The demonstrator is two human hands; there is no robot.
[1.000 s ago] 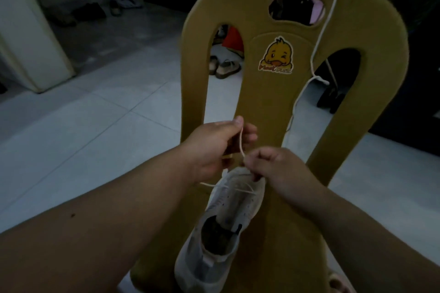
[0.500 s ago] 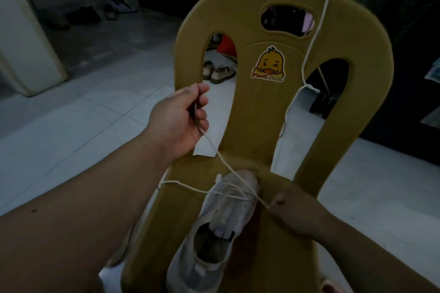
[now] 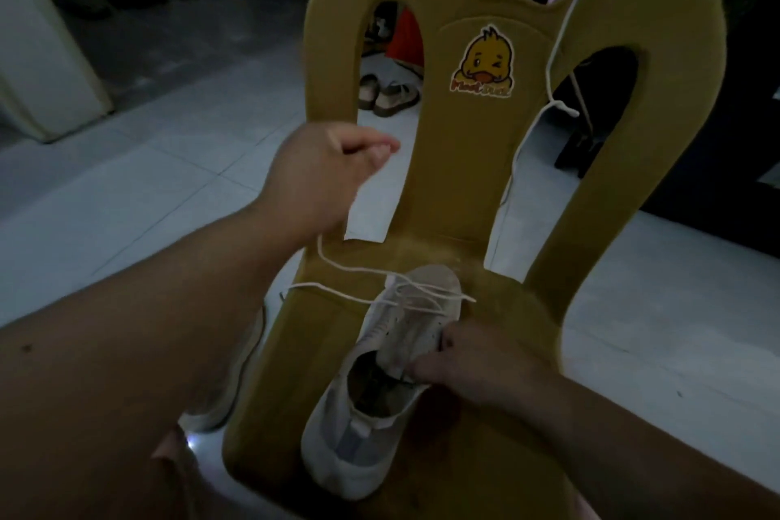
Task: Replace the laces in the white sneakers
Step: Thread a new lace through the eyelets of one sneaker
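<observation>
Dim tiled room, mustard-yellow plastic chair (image 3: 464, 182) centre-frame: lacing is judged to be at the toe-end eyelets. The right hand (image 3: 481, 367) pinches the eyelet edge of the white mesh sneaker (image 3: 337, 431), and the left hand (image 3: 320, 177), fingers curled, apparently holds the thin white lace (image 3: 358, 269). Next move needs slack drawn through. Sneaker lies on the seat, long axis up-frame, toe toward the chair back.

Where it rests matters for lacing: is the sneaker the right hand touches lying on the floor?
No, the sneaker under the right hand lies on the yellow chair's seat.

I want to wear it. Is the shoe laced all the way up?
No. The lace crosses the shoe only near its toe.
</observation>
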